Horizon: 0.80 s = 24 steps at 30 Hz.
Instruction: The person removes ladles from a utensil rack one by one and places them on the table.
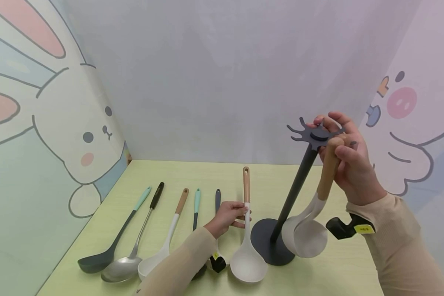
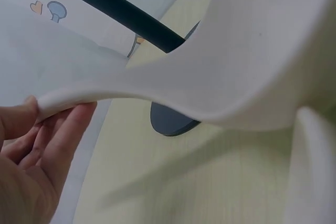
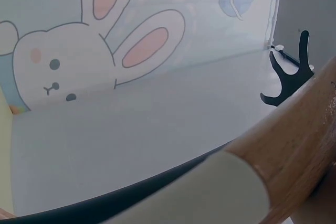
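Observation:
My left hand pinches the white neck of a ladle with a wooden handle between thumb and fingers. Its white bowl points toward me, and in the left wrist view the bowl fills much of the picture. At the top of a dark utensil stand, my right hand grips the wooden handle of another white ladle, beside the hooks. Two overlapping white bowls hang below it. In the right wrist view, that handle crosses before the hooks.
Left of the stand's round base, a row of utensils lies on the pale table: a dark ladle, a steel ladle, a white ladle and others partly hidden by my left arm. Cartoon-printed walls enclose the table.

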Available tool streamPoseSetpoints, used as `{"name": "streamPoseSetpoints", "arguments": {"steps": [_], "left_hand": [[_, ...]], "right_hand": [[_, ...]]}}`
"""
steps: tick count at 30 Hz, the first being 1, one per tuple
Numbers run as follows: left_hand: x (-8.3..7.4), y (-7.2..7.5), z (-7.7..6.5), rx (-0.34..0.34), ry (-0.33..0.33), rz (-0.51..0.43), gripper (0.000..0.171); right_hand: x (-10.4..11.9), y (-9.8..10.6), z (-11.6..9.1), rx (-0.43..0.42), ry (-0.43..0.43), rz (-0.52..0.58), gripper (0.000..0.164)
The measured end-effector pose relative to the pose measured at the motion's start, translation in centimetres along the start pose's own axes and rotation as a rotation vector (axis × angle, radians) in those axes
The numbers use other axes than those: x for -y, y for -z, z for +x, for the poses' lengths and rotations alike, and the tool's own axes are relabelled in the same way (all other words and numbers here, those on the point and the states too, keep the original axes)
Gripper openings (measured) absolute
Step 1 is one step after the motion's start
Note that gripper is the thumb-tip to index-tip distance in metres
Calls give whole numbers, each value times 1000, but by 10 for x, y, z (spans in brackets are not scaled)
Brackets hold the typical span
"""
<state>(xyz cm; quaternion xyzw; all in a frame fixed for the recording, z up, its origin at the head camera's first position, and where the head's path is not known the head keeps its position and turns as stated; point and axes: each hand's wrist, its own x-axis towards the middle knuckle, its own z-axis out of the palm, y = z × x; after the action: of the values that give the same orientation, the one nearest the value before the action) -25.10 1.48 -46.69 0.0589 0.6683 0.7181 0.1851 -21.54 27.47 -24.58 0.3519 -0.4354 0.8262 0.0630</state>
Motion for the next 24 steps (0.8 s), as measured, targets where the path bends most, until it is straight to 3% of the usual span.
{"name": "streamPoseSetpoints", "arguments": {"steps": [11,24], "left_hand": [[2,-1,1,12,38,20,29],[-3,-6,-5,-40,48,111,26]], "right_hand": [[0,0,-1,11,3,8,55],[4,-6,-3,2,6,-31,53]]}}
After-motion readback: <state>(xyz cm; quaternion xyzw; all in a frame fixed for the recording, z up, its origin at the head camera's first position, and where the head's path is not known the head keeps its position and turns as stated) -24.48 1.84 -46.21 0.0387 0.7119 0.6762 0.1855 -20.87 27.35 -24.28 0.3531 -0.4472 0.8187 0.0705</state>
